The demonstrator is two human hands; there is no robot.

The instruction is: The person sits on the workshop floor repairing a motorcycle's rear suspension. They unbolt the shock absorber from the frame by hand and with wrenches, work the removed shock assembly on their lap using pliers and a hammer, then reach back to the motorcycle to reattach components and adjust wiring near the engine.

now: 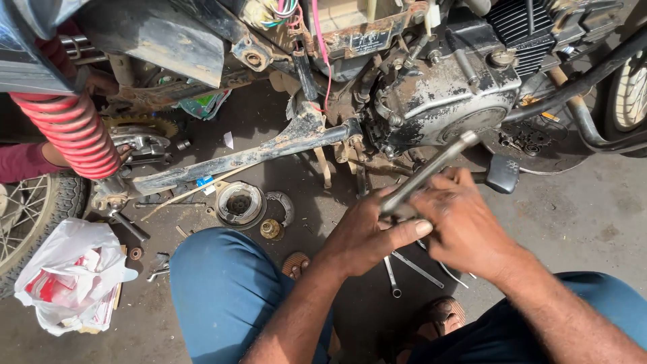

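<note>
Below the dirty grey engine case [445,101] | left hand [367,232] and right hand [461,226] both clenched around one long grey metal wrench [431,168] | wrench tip touching the case.

A bare, dull steel wrench [431,168] was gripped. The engine casing [445,101] was shown as scuffed, greasy cast metal. A glossy red-painted metal spring [71,128], a crinkled white plastic bag [67,269] and rough, stained concrete floor [573,216] were seen.
</note>
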